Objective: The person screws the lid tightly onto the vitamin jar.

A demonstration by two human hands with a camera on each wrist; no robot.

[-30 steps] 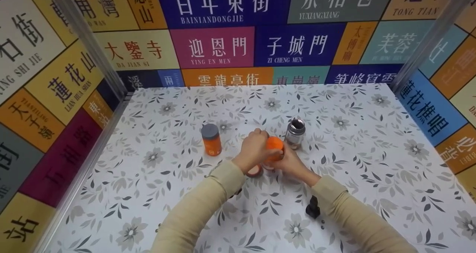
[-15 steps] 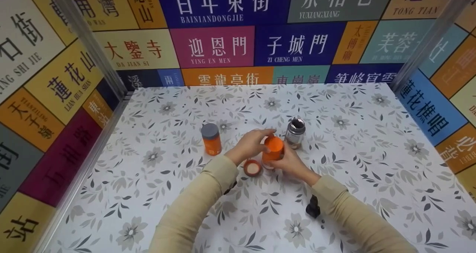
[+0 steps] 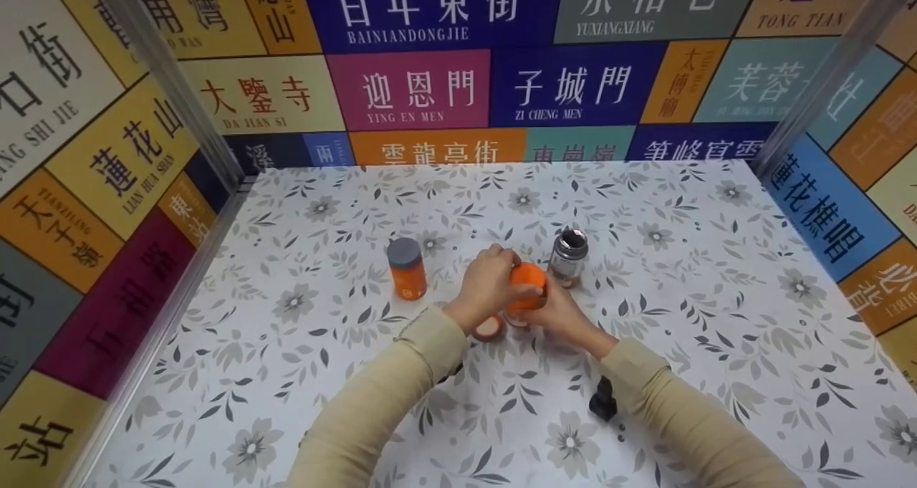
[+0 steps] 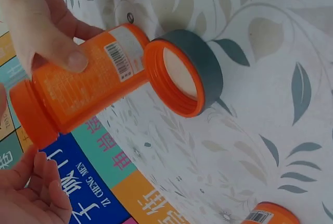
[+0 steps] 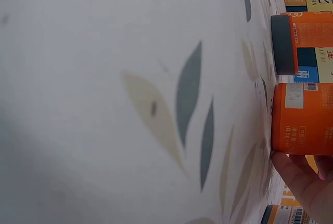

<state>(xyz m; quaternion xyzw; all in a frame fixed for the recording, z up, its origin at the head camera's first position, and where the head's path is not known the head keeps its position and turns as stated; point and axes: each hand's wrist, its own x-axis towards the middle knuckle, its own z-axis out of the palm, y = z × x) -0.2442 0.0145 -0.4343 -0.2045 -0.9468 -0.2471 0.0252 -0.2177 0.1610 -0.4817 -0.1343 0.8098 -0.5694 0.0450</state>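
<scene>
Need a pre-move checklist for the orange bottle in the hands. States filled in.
1. Bottle held: ok. The right hand grips the orange bottle by its body.
2. Top held: ok. The left hand holds the orange top.
3. Top loosened: cannot tell.
4. Grey lid off the bottle: ok. It lies open side up on the table, beside the bottle.
5. Second bottle closed: ok. It stands apart, grey lid on.
6. Silver-necked jar covered: not ok. Its mouth is open.
</scene>
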